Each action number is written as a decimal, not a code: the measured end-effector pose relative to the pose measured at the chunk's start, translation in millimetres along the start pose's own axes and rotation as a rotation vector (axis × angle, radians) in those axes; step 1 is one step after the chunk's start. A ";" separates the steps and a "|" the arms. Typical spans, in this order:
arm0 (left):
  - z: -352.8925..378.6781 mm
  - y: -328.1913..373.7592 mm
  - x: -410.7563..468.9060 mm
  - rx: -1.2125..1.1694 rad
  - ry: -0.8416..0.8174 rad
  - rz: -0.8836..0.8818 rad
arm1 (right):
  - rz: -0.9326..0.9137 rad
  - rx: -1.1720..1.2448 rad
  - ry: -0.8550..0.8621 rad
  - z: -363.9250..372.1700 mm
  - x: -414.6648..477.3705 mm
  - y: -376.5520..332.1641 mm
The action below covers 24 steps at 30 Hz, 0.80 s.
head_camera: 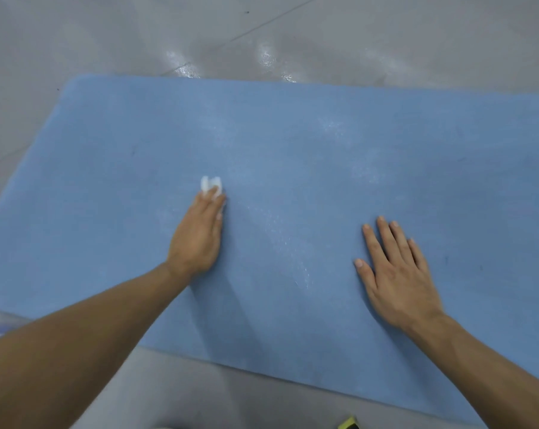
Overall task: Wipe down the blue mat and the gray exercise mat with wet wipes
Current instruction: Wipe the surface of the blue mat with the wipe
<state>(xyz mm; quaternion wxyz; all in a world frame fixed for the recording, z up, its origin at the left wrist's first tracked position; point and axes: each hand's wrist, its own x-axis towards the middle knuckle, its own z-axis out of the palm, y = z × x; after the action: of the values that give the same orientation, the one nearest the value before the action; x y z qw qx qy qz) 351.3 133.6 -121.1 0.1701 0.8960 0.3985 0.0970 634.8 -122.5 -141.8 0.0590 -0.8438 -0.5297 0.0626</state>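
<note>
The left hand (200,233) is pressing a small wadded wet wipe (211,184) flat against the blue mat (324,134), fingers stretched out over it rather than curled round it; the thumb is not showing. The wipe is sitting left of the mat's middle, roughly halfway between its far and near edges, with a white tuft poking out past the fingertips. The right hand (398,274) is lying open on the mat nearer its near edge, 4 fingers and thumb spread, holding nothing and probably bracing the mat.

Faint wet streaks (287,243) are glinting between the 2 hands and towards the far edge, so the middle is likely getting covered, while the left corners are looking dry.

Risks from here, as I judge them: with only flat fingers pinning it, the bunched wipe may be slipping out on a fast stroke; so small a wad may be leaving unwiped bands; and the mat may be skidding on the glossy floor (138,32) if the right hand lifts.

The gray exercise mat is not in view. A yellow-green object (350,424) is peeking in off the mat's near edge.
</note>
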 end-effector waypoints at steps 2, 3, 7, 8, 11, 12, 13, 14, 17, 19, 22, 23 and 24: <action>14.1 37.4 -2.0 -0.016 -0.031 0.149 | -0.004 -0.005 0.004 0.5 -0.1 1.4; 20.4 57.3 -4.8 -0.031 -0.062 0.207 | -0.006 -0.005 0.000 0.7 -0.1 2.4; 46.9 108.2 -20.8 -0.026 -0.278 0.529 | -0.020 -0.006 -0.020 -0.4 0.2 6.9; 49.5 107.5 -19.5 -0.013 -0.304 0.570 | -0.020 -0.010 -0.018 -0.7 0.1 7.4; 39.2 90.1 2.6 0.013 -0.280 0.509 | -0.012 -0.022 -0.021 -1.2 -0.5 6.4; 32.4 80.5 12.4 0.009 -0.261 0.435 | -0.012 -0.027 -0.029 -1.2 -0.8 6.3; 27.1 66.7 22.3 0.017 -0.214 0.358 | -0.013 -0.031 -0.036 -1.4 -0.8 6.3; 22.0 48.8 31.4 0.046 -0.159 0.274 | -0.014 -0.033 -0.041 -2.0 -0.7 6.5; -1.3 -8.0 48.8 0.148 -0.091 -0.004 | -0.015 -0.035 -0.063 -3.7 0.2 6.1; -16.3 -33.1 53.6 0.185 -0.058 -0.160 | -0.012 -0.025 -0.080 -4.6 0.2 5.5; -14.3 -37.6 56.7 0.159 -0.038 -0.265 | -0.005 0.008 -0.086 -8.8 2.3 5.5; -9.6 -28.9 56.4 0.120 -0.028 -0.268 | 0.000 0.018 -0.083 -11.3 3.4 5.6; -3.4 -17.2 55.7 0.080 -0.016 -0.267 | 0.003 0.022 -0.078 -13.3 4.6 5.6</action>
<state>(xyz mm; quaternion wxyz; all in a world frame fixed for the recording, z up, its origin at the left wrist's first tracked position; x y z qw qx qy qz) 375.5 186.8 -122.4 0.1487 0.8418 0.5164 0.0503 644.0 -121.3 -129.8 0.0477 -0.8407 -0.5297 0.1013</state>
